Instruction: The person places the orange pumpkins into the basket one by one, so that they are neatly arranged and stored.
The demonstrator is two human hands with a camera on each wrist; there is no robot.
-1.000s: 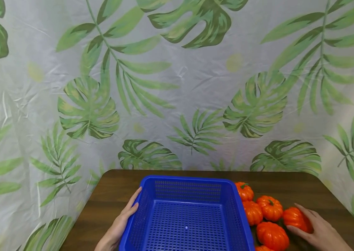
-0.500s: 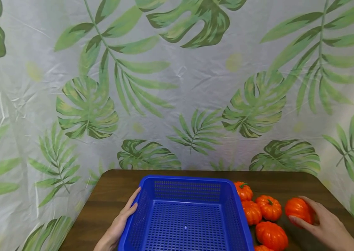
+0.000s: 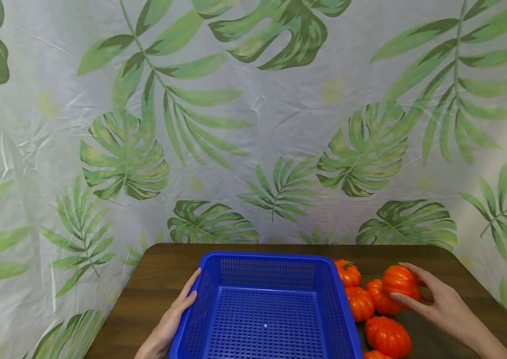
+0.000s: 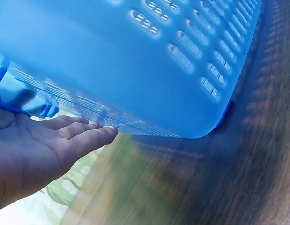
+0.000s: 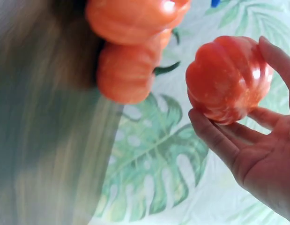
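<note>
A small orange pumpkin (image 3: 400, 281) is lifted off the table in my right hand (image 3: 443, 303), between the thumb and the fingers. The right wrist view shows the same pumpkin (image 5: 229, 78) held by the right hand (image 5: 262, 154), away from the others. My left hand (image 3: 170, 319) rests along the left side of a blue plastic basket (image 3: 197, 299) with a perforated floor. Seen from the left wrist, the left hand (image 4: 46, 145) has straight fingers that lie against the basket's outer wall (image 4: 112, 65).
Several more orange pumpkins stand right of the basket, among them one at the back (image 3: 348, 273) and one nearer (image 3: 388, 336). The brown wooden table (image 3: 145, 279) backs onto a leaf-patterned curtain (image 3: 280, 124).
My right hand has picked the pumpkin up from the table and carried it left, over another pumpkin. The left hand and the basket have stayed in place.
</note>
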